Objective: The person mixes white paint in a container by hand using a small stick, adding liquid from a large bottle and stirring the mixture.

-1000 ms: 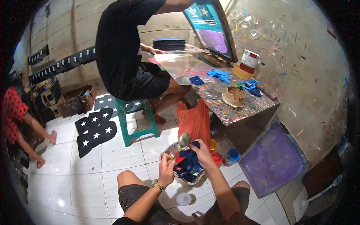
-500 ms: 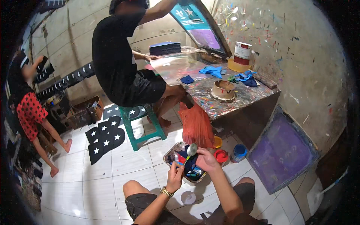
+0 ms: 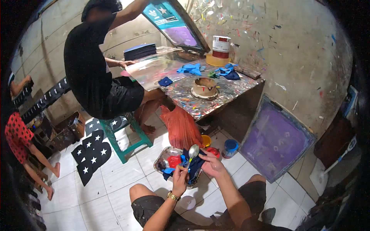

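Far to the left stands a person in a red dotted shirt (image 3: pixel 17 136), and black cloth pieces with white stars (image 3: pixel 91 154) lie on the white floor. A person in black (image 3: pixel 92 73) sits on a green stool (image 3: pixel 125 136) at the paint-splashed table (image 3: pixel 231 90).

The left hand (image 3: pixel 180 180) is raised from a bent arm, with a gold watch (image 3: pixel 173 196) on the wrist. Its fingers are curled tight around the handle of a spoon (image 3: pixel 192 152), which points up. The right hand (image 3: pixel 212 164) sits just beside it, fingers bent and gripping a dark blue rag (image 3: pixel 195 166). The rag touches the spoon below its bowl. Both are over a metal tray (image 3: pixel 163 157) on the floor, near an orange bag (image 3: pixel 181 127).

Half a second ago the view looked more to the left. The hands were already together at the spoon, and they have stayed over the tray.
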{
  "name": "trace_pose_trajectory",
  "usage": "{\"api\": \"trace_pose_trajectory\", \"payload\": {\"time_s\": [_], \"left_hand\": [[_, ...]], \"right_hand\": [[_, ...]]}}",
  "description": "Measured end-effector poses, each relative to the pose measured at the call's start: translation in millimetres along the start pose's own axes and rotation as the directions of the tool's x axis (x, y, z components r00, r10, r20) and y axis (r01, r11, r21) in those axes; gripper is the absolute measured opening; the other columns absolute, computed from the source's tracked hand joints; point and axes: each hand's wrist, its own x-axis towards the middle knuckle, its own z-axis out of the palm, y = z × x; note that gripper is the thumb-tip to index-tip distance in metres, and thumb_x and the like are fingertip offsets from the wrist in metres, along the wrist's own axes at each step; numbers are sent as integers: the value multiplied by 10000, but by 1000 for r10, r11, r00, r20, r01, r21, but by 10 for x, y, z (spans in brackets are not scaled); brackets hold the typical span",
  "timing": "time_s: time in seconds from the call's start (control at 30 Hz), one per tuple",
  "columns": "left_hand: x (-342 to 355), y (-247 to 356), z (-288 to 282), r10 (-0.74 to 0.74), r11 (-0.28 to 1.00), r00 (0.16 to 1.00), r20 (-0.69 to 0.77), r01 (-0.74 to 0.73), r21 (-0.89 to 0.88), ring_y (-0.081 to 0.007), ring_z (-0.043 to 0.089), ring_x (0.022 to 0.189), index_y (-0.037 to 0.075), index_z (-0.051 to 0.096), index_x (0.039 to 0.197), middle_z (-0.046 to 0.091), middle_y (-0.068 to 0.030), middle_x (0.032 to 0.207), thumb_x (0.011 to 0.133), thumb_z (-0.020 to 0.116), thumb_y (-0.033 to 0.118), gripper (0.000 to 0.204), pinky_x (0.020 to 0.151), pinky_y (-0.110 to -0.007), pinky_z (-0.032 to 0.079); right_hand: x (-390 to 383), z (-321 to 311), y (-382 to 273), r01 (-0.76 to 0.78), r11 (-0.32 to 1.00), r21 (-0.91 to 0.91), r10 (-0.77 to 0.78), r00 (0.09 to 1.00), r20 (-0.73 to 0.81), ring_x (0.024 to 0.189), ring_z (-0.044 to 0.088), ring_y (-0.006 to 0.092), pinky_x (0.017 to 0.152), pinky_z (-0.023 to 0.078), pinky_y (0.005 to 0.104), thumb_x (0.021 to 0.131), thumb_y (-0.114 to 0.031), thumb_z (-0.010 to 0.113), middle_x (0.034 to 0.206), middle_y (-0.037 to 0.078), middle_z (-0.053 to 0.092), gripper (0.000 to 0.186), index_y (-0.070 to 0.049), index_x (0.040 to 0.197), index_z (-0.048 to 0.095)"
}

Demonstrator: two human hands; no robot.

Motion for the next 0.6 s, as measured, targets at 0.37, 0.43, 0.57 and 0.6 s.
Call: {"api": "trace_pose_trajectory", "payload": {"time_s": [0.37,0.43,0.57,0.6], "left_hand": [[242,81,-11,-53,992,998,39,48,116,-53,400,529,99,456,943,441,36,627,996,523,208,139,474,-223,310],[274,71,-48,-51,998,998,48,49,38,-61,423,541,99,478,998,447,30,643,998,508,212,117,485,-216,329],[334,97,-40,-74,997,996,-41,75,7,-66,395,462,113,505,1111,445,27,614,1004,482,227,158,421,-223,300],[335,70,-88,-78,997,996,-51,79,15,-66,395,462,113,505,1111,445,27,614,1004,482,227,158,421,-223,300]], "right_hand": [[-26,-35,99,149,983,-104,-159,983,-90,1204,548,315,1083,392,459,799,-21,524,1275,198,570,512,98,1293,464],[-27,-76,308,153,962,-227,-184,975,-122,1088,614,260,1002,471,409,875,-37,589,1177,139,623,365,59,1223,534],[100,-51,581,122,932,-341,-224,935,-277,855,672,181,777,550,314,914,-80,606,988,71,677,216,19,1105,621],[109,52,620,116,937,-331,-213,937,-276,855,672,181,777,550,314,914,-80,606,988,71,677,216,19,1105,621]]}}
